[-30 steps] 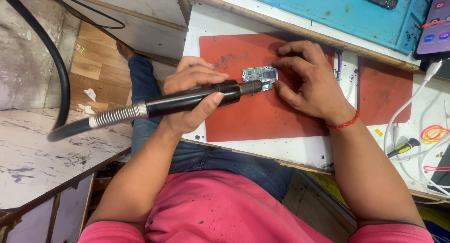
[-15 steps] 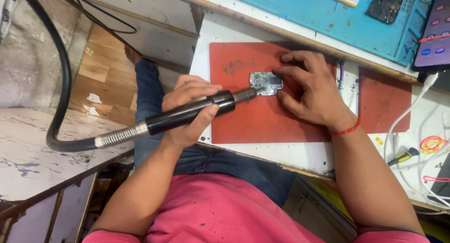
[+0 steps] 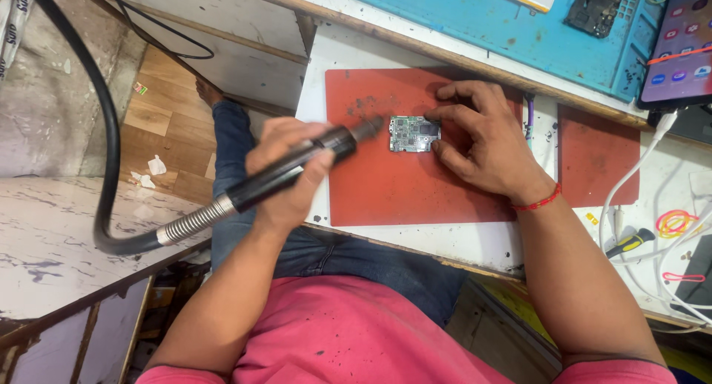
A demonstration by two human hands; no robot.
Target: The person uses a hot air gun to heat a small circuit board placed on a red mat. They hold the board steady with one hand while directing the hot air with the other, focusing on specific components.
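The small circuit board (image 3: pixel 414 134) lies flat on the red mat (image 3: pixel 386 184), near the mat's far edge, at the left end of the bench (image 3: pixel 445 243). The right hand (image 3: pixel 482 143) presses it with spread fingertips on its right side. The left hand (image 3: pixel 289 173) is closed around a black rotary handpiece (image 3: pixel 297 169), whose tip is just beside the board's left edge. From the handpiece, a flexible shaft (image 3: pixel 111 206) curves away past the bench's left edge. A second red mat (image 3: pixel 597 158) lies to the right.

light: bright, even, diffuse | shadows: soft, short | focus: sharp | edges: slight wide-angle stretch
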